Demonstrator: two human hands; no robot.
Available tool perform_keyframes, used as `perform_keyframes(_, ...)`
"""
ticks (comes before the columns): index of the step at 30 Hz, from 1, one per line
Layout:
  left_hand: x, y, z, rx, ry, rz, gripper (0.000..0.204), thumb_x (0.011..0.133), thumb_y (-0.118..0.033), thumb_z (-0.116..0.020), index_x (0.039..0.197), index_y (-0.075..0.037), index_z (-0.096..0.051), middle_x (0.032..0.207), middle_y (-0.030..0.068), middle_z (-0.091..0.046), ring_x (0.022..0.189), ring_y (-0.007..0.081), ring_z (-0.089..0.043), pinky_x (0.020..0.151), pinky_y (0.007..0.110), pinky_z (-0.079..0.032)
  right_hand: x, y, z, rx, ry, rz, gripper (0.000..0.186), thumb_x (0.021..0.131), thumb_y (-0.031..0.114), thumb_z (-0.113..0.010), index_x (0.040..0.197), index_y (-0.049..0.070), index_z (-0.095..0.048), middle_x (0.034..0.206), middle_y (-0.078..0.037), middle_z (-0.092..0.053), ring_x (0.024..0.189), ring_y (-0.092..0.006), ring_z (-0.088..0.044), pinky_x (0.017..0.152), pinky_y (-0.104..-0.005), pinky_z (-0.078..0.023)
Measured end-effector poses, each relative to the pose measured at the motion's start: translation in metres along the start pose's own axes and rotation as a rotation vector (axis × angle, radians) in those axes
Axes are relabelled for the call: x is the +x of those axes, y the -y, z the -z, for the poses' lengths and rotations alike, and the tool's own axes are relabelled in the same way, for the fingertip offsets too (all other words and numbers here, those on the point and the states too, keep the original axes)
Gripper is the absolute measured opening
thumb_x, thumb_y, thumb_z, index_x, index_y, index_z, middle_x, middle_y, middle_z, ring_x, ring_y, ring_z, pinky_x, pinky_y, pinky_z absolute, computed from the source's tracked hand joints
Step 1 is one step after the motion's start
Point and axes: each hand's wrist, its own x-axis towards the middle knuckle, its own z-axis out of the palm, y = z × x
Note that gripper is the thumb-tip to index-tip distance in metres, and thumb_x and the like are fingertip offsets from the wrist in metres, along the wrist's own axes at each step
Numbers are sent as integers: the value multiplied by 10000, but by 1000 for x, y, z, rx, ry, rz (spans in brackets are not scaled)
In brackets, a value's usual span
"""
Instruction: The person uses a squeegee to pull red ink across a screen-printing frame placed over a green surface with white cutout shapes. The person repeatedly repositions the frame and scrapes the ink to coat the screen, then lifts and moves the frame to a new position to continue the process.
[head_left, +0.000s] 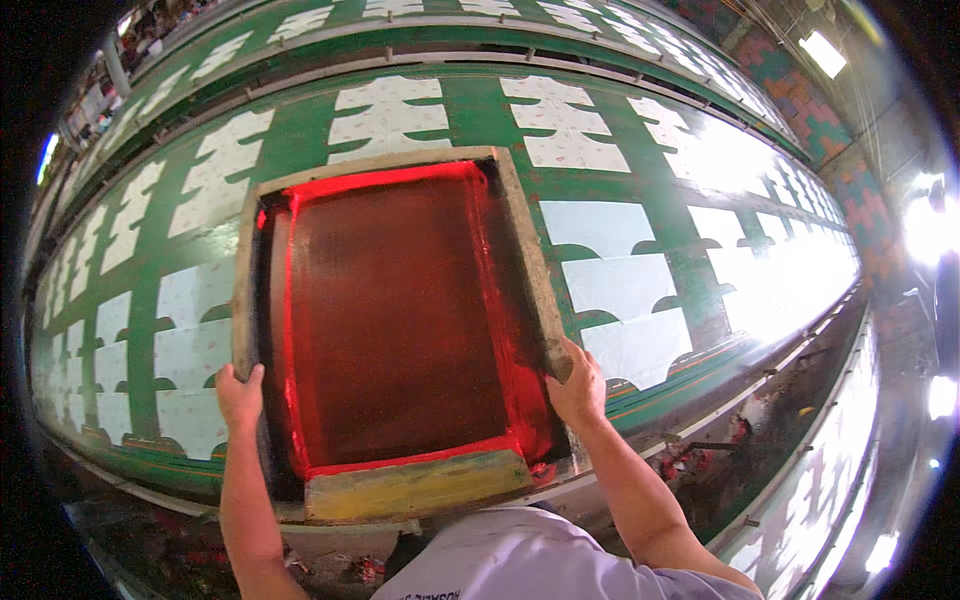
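Observation:
A large screen-printing frame (395, 320) is held in front of me over the green table, its dark mesh bordered with wet-looking red ink. My left hand (240, 397) grips the frame's left side rail, fingers wrapped round its edge. On the opposite rail, my right hand (578, 384) is closed in the same way, a little higher up. A yellowish strip (418, 488) runs along the frame's near end. Whatever fabric lies beneath the frame is mostly hidden by it.
Pale cut fabric pieces (622, 290) lie in rows along the long green table (475, 130). Its near edge has a rail (740, 400). Another table with similar pieces (820, 510) runs at the right, and more tables stand beyond. Bright lamps (823, 53) hang at the right.

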Motion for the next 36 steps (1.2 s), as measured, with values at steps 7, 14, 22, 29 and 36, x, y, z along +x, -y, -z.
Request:
perform_keyframes(7, 3, 10, -2, -97, -1, -11, 464, 904, -293, -919, 1028, 63, -647, 1072, 246, -691, 999, 474, -663, 939, 550, -531, -1, 10, 18, 84, -25, 37, 691, 803, 143, -884, 1473, 166, -717, 1298, -181, -736, 1238, -421, -701, 1076, -508, -579)
perform_keyframes(14, 11, -12, 8, -467, 114, 73, 373, 875, -198, -920, 899, 18, -617, 886, 106, -640, 853, 237, -596, 810, 443, -497, 13, 5, 67, 82, -42, 110, 648, 802, 176, -864, 1438, 145, -742, 1231, -175, -741, 1222, -410, -704, 1055, -499, -589)
perform_keyframes(22, -40, -144, -17, -393, 51, -65, 438, 853, -226, -940, 859, 18, -576, 896, 118, -641, 838, 254, -590, 791, 468, -485, 74, -110, 129, 103, -98, 66, 650, 790, 111, -864, 1431, 148, -759, 1227, -180, -747, 1169, -416, -730, 1049, -483, -595)
perform_keyframes(29, -132, -299, -61, -351, 21, 20, 455, 815, -240, -990, 908, 30, -636, 955, 171, -681, 871, 311, -630, 837, 479, -512, 133, -256, 186, 140, -162, 9, 713, 739, 51, -846, 1442, 127, -758, 1307, -184, -777, 1209, -354, -761, 1083, -437, -596)
perform_keyframes(36, -204, -400, -103, -346, -47, -9, 467, 821, -251, -987, 914, 34, -629, 1040, 179, -664, 946, 352, -642, 884, 498, -513, 169, -360, 229, 197, -121, -117, 689, 773, 31, -812, 1451, 127, -735, 1414, -168, -740, 1331, -372, -707, 1166, -450, -559)
